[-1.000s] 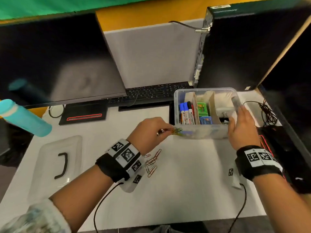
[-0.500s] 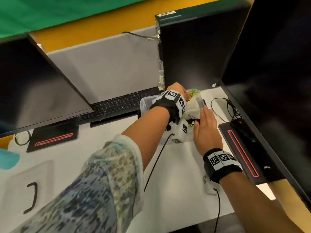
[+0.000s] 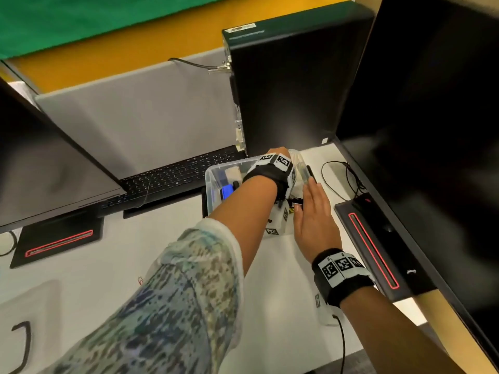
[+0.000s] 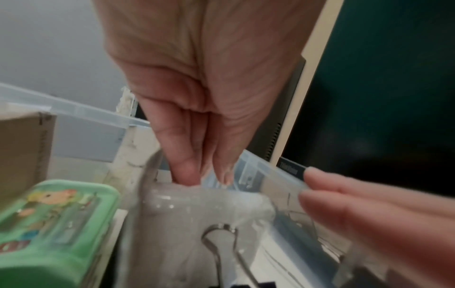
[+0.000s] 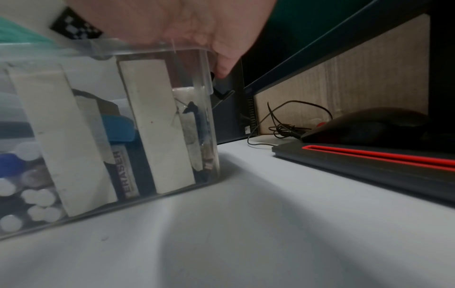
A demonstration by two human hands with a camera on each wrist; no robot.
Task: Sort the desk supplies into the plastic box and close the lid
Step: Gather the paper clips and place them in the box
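The clear plastic box [image 3: 213, 179] stands on the white desk by the keyboard, with cardboard dividers [image 5: 157, 124], blue markers [image 3: 226, 188], an eraser [image 5: 125, 175] and a green tin [image 4: 56, 214] inside. My left hand [image 4: 204, 177] reaches across into its far right compartment. Its straight fingers point down into a small clear container [image 4: 197, 210], and nothing shows between them. A binder clip [image 4: 221, 239] lies just below. My right hand [image 3: 305, 195] holds the box's right wall, fingers along the rim [image 4: 270, 171]. The lid [image 3: 19, 333] lies at the near left.
One red paper clip [image 3: 140, 279] lies on the desk beside my left sleeve. A keyboard [image 3: 175, 174] and a computer tower [image 3: 283, 90] stand behind the box. Monitor bases [image 3: 378, 244] [image 3: 59, 238] flank it, with a mouse [image 5: 369, 124] and coiled cable [image 3: 348, 179] on the right.
My left hand carried paper clips from the desk over the box to its far right compartment; the clips no longer show. My right hand stayed on the box wall.
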